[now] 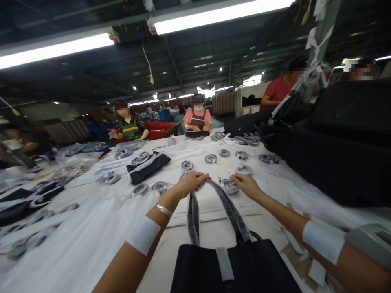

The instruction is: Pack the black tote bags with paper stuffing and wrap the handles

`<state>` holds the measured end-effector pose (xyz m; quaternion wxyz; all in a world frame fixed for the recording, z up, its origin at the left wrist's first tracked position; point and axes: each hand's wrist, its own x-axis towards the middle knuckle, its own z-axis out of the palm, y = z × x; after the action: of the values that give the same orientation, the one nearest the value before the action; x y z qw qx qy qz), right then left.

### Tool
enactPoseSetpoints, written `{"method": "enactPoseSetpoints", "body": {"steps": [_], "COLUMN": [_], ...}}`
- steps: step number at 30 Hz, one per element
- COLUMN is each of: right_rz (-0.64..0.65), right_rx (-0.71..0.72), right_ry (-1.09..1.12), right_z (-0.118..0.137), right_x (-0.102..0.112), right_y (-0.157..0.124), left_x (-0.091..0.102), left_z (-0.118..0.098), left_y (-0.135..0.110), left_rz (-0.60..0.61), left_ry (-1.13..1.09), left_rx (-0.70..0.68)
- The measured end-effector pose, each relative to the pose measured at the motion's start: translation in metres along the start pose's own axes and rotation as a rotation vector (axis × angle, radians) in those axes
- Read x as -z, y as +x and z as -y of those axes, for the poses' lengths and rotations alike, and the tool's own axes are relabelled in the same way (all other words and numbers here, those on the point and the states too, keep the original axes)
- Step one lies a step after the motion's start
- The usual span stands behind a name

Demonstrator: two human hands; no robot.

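Observation:
A black handbag stands upright at the table's near edge, with a pale strip over the middle of its top. Its two long handles are wrapped in clear plastic and rise away from me. My left hand, closed, grips the top of the handles. To the right of it my right hand is closed in a pinch, and anything between its fingertips is too small to make out. Just by those fingertips lies a coiled strap in plastic wrap. Another coil lies just beyond the hand.
Several wrapped coils lie across the white table. A black bag lies left of centre. White plastic sheets cover the left front. A large black pile borders the right side. Co-workers stand across the table.

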<state>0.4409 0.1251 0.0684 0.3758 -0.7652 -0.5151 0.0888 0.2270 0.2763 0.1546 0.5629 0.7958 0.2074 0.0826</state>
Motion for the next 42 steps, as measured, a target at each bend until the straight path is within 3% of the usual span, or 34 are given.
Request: {"method": "enactPoseSetpoints", "body": {"steps": [4,8,11,14,17,20,23,26,28,32,34,37,40,42], "right_rz": [0.083,0.121,0.107,0.013,-0.102,-0.194,-0.176,-0.096,-0.079,-0.151,-0.166,-0.029,0.046,0.002], "right_rx": [0.0,-0.013,-0.004,0.02,0.06,0.093,0.038,-0.047,-0.064,-0.047,-0.053,-0.116,-0.307,-0.409], "right_ry": [-0.216,-0.353,-0.366,-0.321,-0.243,-0.049,0.139,0.166,0.185,0.244,0.367,0.861,1.422,1.569], "right_z": [-0.018,-0.015,-0.01,0.001,0.026,0.065,0.104,0.13,0.138,0.149,0.156,0.165,0.168,0.165], "right_x": [-0.016,-0.028,-0.019,0.001,0.019,0.029,0.029,0.021,0.012,-0.007,-0.014,-0.022,-0.028,-0.032], "right_y": [-0.003,-0.002,0.002,-0.005,-0.034,-0.081,-0.131,-0.17,-0.186,-0.202,-0.208,-0.221,-0.234,-0.24], "left_x": [-0.002,-0.003,-0.005,-0.007,-0.009,-0.014,-0.026,-0.047,-0.063,-0.091,-0.099,-0.107,-0.114,-0.119], "left_z": [0.01,0.007,0.002,0.004,0.008,0.005,-0.008,-0.027,-0.037,-0.042,-0.038,-0.032,-0.028,-0.027], "left_y": [-0.024,-0.044,-0.054,-0.062,-0.068,-0.072,-0.08,-0.096,-0.11,-0.135,-0.144,-0.159,-0.175,-0.185], "left_rz": [-0.03,0.046,0.05,0.096,0.08,0.042,0.033,-0.007,-0.057,-0.14,-0.159,-0.188,-0.166,-0.137], "left_ry": [0.098,0.293,0.393,0.184,-0.031,-0.204,-0.32,-0.379,-0.302,0.101,0.224,0.333,0.428,0.46], "left_rx": [-0.009,-0.103,0.003,0.097,0.111,0.127,0.099,0.074,0.05,-0.096,-0.153,-0.196,-0.21,-0.211]}}
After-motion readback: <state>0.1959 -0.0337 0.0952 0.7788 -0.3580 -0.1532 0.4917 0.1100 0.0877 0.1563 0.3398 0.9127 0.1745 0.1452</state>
